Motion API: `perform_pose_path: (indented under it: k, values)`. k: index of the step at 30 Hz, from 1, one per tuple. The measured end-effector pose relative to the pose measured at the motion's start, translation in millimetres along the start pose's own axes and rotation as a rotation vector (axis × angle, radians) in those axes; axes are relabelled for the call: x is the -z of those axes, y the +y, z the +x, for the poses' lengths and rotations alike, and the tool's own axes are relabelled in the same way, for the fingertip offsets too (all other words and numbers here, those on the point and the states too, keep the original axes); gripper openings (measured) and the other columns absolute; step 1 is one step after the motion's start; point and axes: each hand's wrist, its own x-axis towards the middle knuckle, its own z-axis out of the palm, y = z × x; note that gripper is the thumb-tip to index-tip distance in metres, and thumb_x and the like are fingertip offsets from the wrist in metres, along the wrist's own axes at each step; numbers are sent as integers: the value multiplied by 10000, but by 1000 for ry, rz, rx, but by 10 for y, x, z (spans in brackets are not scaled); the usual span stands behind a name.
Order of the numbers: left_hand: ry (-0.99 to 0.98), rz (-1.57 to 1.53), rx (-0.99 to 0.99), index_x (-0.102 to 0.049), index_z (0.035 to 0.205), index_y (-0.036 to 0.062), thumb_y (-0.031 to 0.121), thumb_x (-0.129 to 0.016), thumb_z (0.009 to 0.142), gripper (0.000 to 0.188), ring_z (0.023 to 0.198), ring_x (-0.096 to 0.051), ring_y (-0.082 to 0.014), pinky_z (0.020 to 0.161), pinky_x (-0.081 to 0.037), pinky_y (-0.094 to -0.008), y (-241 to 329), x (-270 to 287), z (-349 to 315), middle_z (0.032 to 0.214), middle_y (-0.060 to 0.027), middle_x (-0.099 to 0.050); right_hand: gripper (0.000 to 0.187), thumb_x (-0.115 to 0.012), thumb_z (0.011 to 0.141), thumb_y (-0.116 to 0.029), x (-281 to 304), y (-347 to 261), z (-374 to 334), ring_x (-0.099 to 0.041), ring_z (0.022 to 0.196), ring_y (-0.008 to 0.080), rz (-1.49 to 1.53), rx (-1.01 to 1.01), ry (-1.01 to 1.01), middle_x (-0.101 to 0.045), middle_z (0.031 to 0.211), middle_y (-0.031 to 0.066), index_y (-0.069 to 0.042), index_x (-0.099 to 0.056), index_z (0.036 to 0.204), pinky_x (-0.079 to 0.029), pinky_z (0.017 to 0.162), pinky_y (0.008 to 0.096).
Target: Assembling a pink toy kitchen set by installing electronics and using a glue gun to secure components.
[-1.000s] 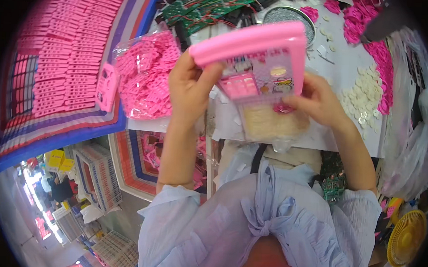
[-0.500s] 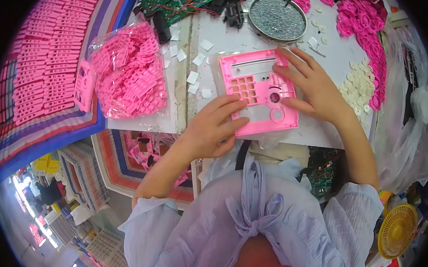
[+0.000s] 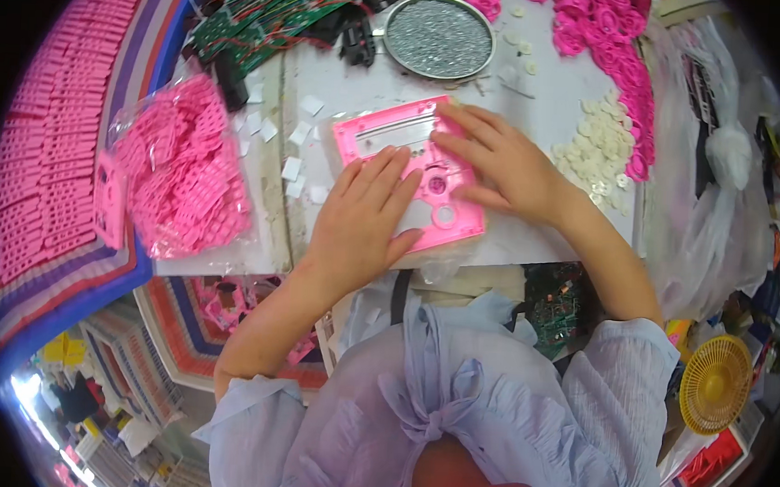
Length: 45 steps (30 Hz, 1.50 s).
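Note:
A pink plastic casing panel with a slotted window and round holes lies on the white worktable, partly over a clear plastic bag. My left hand rests flat across the panel's left part, its fingers stretched out and covering the keypad holes. Over the right edge spreads my right hand, fingers apart and touching the panel near its upper right corner and round holes. Neither hand has its fingers closed round anything. What lies beneath the left palm is hidden.
To the left lies a clear bag of pink keypad parts, beside stacked pink pieces. A round dish of small metal pieces stands behind, near green circuit boards. White buttons and pink rings lie right.
My left hand has moved from the panel's lower left edge up onto the keypad holes, flattening its fingers. My right hand stays at the right side. The whole view has shifted.

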Motion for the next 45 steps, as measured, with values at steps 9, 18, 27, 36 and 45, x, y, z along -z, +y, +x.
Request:
perform_pose_path:
  k: [9,18,27,36,45]
  values:
    - [-42,-8,7,-570,1364,47,249,-776,784,648,1388,-452,-376,1151,-336,-509,-9,50,7,1506,-184,-476,228,-705,876,-187,410,1067,69,-682,788,247,-262,-607,281,-726,950,115,-43,-733,1051,-544,754,366]
    - [230,-431,107,-609,1276,23,206,-678,937,390,981,-673,-248,827,-544,-339,67,67,33,1161,-157,-665,168,-705,852,-71,356,624,81,-703,874,246,276,-528,391,-741,961,96,-15,-742,1006,-545,824,368]
    - [-177,-1871,513,-662,1030,35,226,-586,1032,206,581,-520,-25,473,-339,-157,63,196,208,869,-39,-654,119,-765,804,10,-19,-630,279,-593,1050,219,819,40,456,-716,898,42,-36,-729,908,-461,954,368]
    - [587,-1005,348,-671,973,3,44,-692,936,59,721,-586,-18,604,-455,-187,183,44,170,828,-8,-657,102,-762,841,-25,-39,-835,438,-626,635,121,378,-144,507,-661,820,62,-9,-687,908,-484,544,241]
    - [365,-117,-32,-691,988,69,106,-726,850,147,1010,-645,-236,892,-489,-411,-7,16,175,1023,-77,-663,95,-735,843,-99,83,-702,404,-637,628,198,251,-276,311,-634,785,75,-38,-665,864,-499,567,312]
